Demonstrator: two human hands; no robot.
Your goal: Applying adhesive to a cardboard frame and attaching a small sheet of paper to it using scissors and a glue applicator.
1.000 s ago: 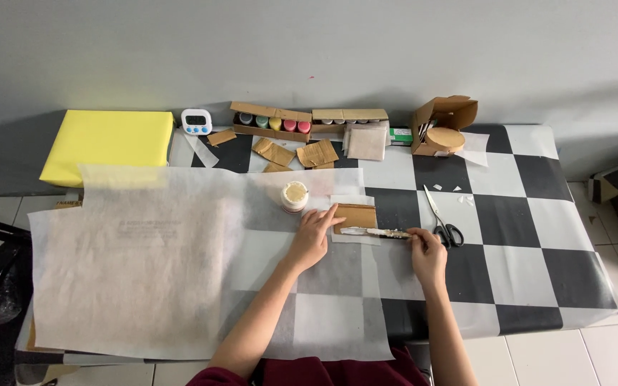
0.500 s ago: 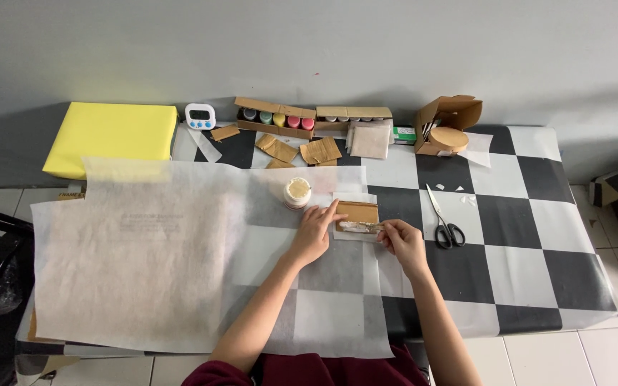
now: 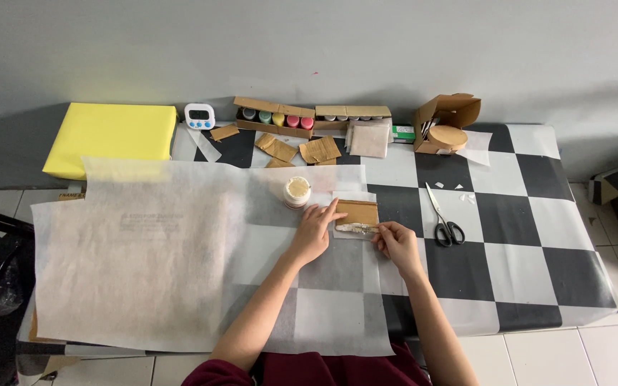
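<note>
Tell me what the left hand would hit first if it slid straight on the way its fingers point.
The left hand points up and right, fingertips already at the small brown cardboard piece; that comes first, probably.

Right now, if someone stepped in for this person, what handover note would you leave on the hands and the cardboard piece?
Left hand lies flat, fingertips pressing the small brown cardboard piece down on white tissue paper. Right hand pinches a crinkled strip along the card's lower edge. A small round jar stands just left of the card; scissors lie to its right, untouched. Done: card placed, strip laid along its edge. Left: whether the strip is fixed cannot be told.
</note>
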